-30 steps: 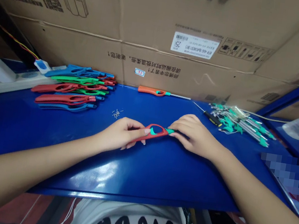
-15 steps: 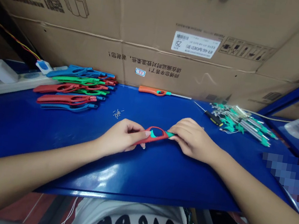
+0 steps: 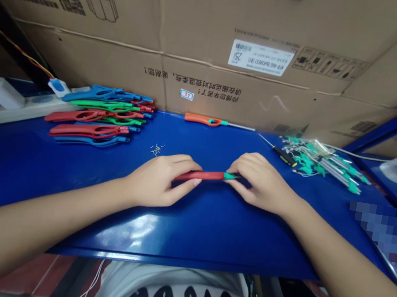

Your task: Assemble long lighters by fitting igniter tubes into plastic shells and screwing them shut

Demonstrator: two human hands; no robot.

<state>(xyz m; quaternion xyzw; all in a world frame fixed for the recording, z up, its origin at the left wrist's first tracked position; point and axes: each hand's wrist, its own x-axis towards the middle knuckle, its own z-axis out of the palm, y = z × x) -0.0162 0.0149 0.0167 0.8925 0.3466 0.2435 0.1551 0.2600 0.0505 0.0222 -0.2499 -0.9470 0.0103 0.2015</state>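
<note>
A red lighter with a green collar lies level between my two hands, above the blue table, its narrow edge facing me. My left hand is closed round the handle end, thumb below and fingers over the top. At the green end, my right hand pinches the front of the lighter; its metal tube is mostly hidden by the fingers. Just beyond my left hand lies a little heap of small screws.
Red, green and blue lighter casings are piled at left beside a white power strip. An orange lighter lies along the cardboard box. At right are a screwdriver and several metal tubes with green parts.
The lighter has been rolled about its length: its trigger loop faced up before, and now its narrow edge shows. My left hand has turned over with it; the right keeps its pinch.
</note>
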